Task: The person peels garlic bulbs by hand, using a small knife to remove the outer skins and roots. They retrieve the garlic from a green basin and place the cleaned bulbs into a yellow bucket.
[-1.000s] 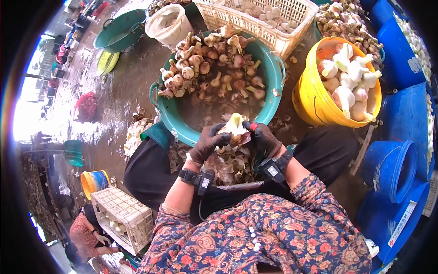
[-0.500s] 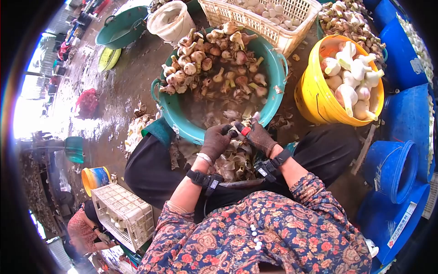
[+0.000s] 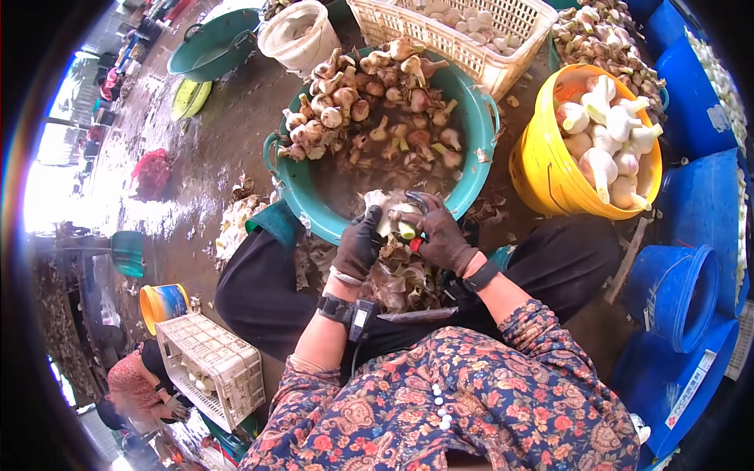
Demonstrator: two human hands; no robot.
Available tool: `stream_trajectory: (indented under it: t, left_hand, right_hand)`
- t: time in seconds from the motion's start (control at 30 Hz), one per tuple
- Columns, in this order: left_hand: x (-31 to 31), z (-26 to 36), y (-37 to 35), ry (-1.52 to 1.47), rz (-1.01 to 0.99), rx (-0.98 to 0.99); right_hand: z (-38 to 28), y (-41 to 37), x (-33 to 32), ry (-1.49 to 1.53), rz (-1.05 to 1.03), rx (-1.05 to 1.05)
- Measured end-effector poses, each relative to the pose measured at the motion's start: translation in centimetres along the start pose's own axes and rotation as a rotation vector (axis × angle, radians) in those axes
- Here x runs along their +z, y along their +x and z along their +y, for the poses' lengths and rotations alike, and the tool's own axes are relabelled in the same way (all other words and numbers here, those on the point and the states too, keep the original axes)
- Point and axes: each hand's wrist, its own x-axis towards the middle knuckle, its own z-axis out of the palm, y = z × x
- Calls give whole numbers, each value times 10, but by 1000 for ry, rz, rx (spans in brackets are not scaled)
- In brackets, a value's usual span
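Observation:
Over the near rim of a green tub [image 3: 314, 222], both gloved hands are close together around garlic. My left hand [image 3: 360, 242] is closed on a garlic bulb [image 3: 377, 202] with papery skin and a pale cut stem end. My right hand [image 3: 446, 235], with a red band on a finger, is curled round another garlic bulb [image 3: 405, 217] whose greenish stem end points toward me. The fingers partly hide both bulbs. In the tub, unpeeled garlic bulbs [image 3: 331, 118] are heaped at the far left, and others lie in murky water. Loose skins [image 3: 397, 279] pile up below my hands.
To the right stands a yellow bucket [image 3: 534, 173] holding cleaned white garlic. Beyond the tub are a cream crate [image 3: 463, 55] and a white bucket [image 3: 294, 35]. Blue buckets [image 3: 674, 294] line the far right. Another person [image 3: 141, 385] works by a crate [image 3: 212, 357] at lower left.
My hands have moved apart and turned upward, and garlic bulbs with cut stem ends now show between them. Before, the fingers met at the tub rim over a small pale piece.

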Motion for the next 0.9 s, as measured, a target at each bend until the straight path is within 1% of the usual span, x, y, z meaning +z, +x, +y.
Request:
stream_trajectory:
  t: [0.03, 0.07, 0.13, 0.17, 0.2, 0.27, 0.3, 0.33, 0.37, 0.4, 0.47, 0.5, 0.53, 0.6, 0.63, 0.67, 0.73, 0.77, 0.8, 0.87, 0.9]
  left_hand:
    - [0, -1, 2, -322, -82, -301]
    - [1, -2, 0, -321, -80, -301]
    - [-1, 21, -2, -708, 4, -271]
    - [-9, 38, -8, -645, -58, -203]
    - [-13, 32, -14, -729, -141, -228]
    - [-26, 33, -25, -451, -490, -355]
    - [-25, 31, -30, -142, -663, -291]
    - [-24, 25, -34, 174, -822, -219]
    - [-21, -1, -36, 374, -928, -127]
    - [-21, -14, -40, 546, -879, 46]
    - [-23, 50, -25, 580, -630, -238]
    - [-14, 43, -22, 325, -406, -159]
    - [-7, 43, -18, 74, -173, -81]
    - [9, 52, -2, 73, -174, 107]
    - [22, 43, 3, 68, -160, -61]
    - [26, 33, 4, 65, -161, -55]
    - [32, 32, 9, -59, -123, -47]
    - [33, 30, 6, -28, -112, -31]
    - [33, 30, 4, -26, -115, -39]
    - [29, 29, 4, -189, -121, -37]
    - [31, 25, 4, -234, -78, -10]
  right_hand:
    - [-5, 2, -4, 21, -14, 58]
    - [-2, 0, 2, 23, -14, 56]
    - [9, -5, 17, 550, 186, 459]
    - [16, -2, 20, 930, 341, 684]
    - [30, -3, 21, 1168, 415, 831]
    - [53, -5, 22, 1198, 458, 980]
    - [57, -6, 18, 1197, 462, 981]
    - [59, -6, 13, 1277, 466, 1089]
    - [59, -5, 11, 1359, 466, 1197]
    - [52, -2, 8, 1363, 466, 1196]
    - [33, 6, 6, 1151, 492, 1100]
    - [31, 4, 12, 1135, 483, 1038]
    - [33, 0, 19, 1135, 471, 1040]
    - [36, -3, 31, 889, 220, 1006]
    - [24, -2, 25, 855, 205, 986]
    - [31, -7, 32, 850, 210, 984]
    - [35, -7, 36, 729, 219, 824]
    - [39, -13, 35, 764, 161, 829]
    - [35, -12, 29, 768, 158, 835]
    - [31, -6, 22, 699, 9, 843]
    - [26, -4, 18, 751, -5, 829]
